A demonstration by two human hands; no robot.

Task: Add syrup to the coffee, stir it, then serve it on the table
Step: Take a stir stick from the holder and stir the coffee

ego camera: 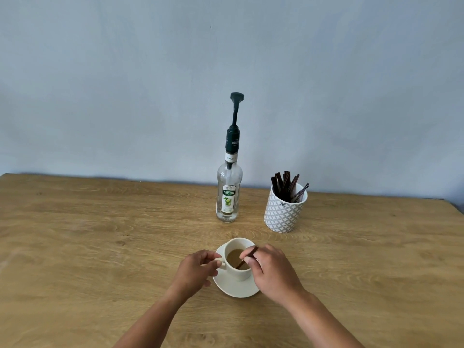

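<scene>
A white cup (238, 271) with light brown coffee (234, 257) stands on a white saucer (234, 288) near the table's front middle. My left hand (197, 268) pinches the cup's handle on its left side. My right hand (270, 268) grips a dark brown stir stick (247, 256), whose lower end dips into the coffee. Behind the cup stands a clear glass syrup bottle (229, 194) with a dark green pump on top; neither hand touches it.
A white patterned pot (283, 212) holding several dark stir sticks stands to the right of the bottle. The wooden table (100, 234) runs back to a pale blue wall. Its right far corner shows at the frame's right edge.
</scene>
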